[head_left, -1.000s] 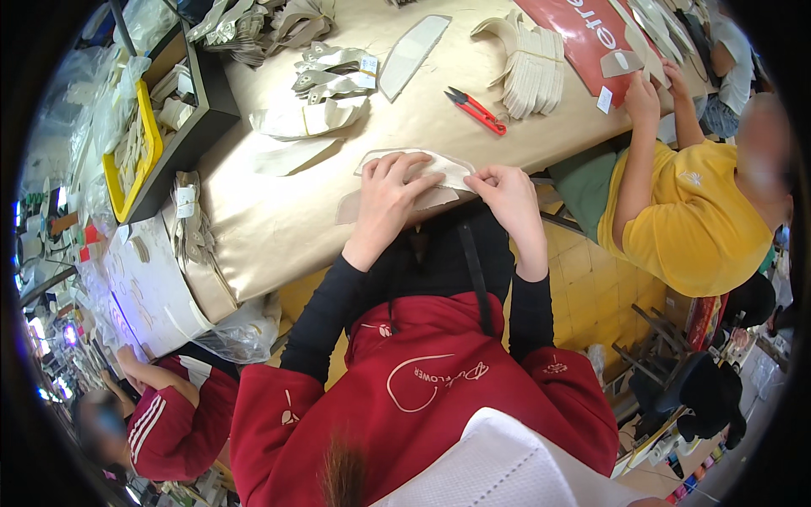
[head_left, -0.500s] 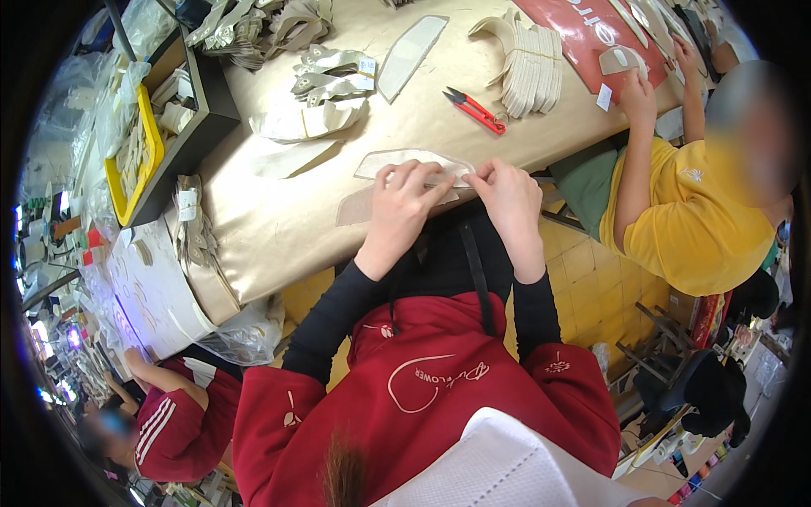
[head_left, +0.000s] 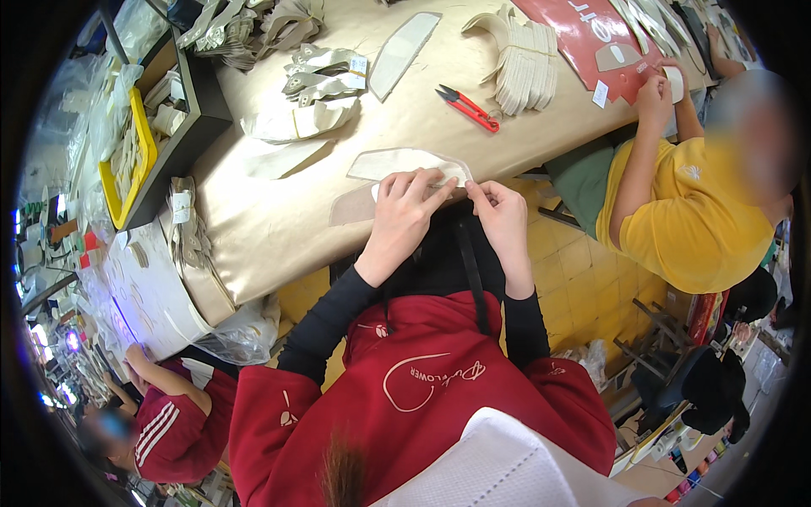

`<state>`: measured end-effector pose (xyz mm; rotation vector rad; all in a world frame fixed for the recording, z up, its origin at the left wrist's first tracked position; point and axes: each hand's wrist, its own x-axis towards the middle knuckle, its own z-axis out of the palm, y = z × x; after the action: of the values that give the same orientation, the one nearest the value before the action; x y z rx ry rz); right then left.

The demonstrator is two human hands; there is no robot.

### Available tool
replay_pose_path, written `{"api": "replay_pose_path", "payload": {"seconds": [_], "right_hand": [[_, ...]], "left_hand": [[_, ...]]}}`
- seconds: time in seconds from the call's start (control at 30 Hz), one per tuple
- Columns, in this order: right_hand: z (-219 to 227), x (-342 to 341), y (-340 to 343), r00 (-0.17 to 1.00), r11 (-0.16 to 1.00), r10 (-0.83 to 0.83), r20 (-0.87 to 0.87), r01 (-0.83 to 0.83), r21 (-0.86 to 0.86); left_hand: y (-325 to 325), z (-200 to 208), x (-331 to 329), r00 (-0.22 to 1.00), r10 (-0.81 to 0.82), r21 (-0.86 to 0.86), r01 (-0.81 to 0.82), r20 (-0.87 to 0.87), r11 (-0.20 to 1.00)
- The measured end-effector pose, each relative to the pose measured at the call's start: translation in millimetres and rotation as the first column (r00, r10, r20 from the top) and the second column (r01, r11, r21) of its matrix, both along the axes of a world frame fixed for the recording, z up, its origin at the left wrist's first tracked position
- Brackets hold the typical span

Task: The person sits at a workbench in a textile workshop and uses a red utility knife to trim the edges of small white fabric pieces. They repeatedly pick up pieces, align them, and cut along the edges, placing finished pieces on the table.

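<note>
A pale, curved flat piece with a grey-beige border [head_left: 397, 160] lies at the table's near edge. My left hand [head_left: 407, 207] rests on it with fingers stretched out, pressing a white layer onto its right part. At the piece's right tip, my right hand [head_left: 503, 211] pinches the edge between thumb and forefinger. Partly under my left hand lies a beige flat piece [head_left: 351, 205]. Beyond my hands are thread snips with red handles [head_left: 477, 116]. Another bordered piece [head_left: 405, 55] lies farther back.
A banded stack of curved pieces [head_left: 525, 72] stands behind the snips. Bundled pieces [head_left: 308, 118] lie back left, near a dark box [head_left: 203, 110] and a yellow tray [head_left: 127, 190]. At right, a person in yellow [head_left: 667, 211] works beside a red sheet [head_left: 583, 38].
My right hand has shifted slightly down and closer in, still at the piece's tip. At right, the co-worker's piece now lies on the red sheet, and their hands hold a small white piece.
</note>
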<state>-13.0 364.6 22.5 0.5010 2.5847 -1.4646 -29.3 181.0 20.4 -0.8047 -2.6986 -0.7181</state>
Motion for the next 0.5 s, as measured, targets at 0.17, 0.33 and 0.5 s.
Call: {"api": "replay_pose_path", "payload": {"seconds": [0.17,0.33,0.5], "right_hand": [[-5.0,-3.8,4.0,0.998,0.994,-0.050,0.030,0.053,-0.093],[-14.8,-3.9,7.5,0.998,0.933,-0.054,0.021,0.058,-0.355],[-17.2,4.1,6.1,0.998,0.923,-0.062,0.004,0.059,-0.381]], "left_hand": [[8.7,5.6,-0.3,0.999,0.043,0.118,-0.044,0.006,0.992],[22.3,2.3,-7.7,0.996,0.031,0.169,-0.044,0.081,0.985],[23.5,0.5,-11.6,0.979,0.030,0.329,-0.097,0.204,0.939]]}}
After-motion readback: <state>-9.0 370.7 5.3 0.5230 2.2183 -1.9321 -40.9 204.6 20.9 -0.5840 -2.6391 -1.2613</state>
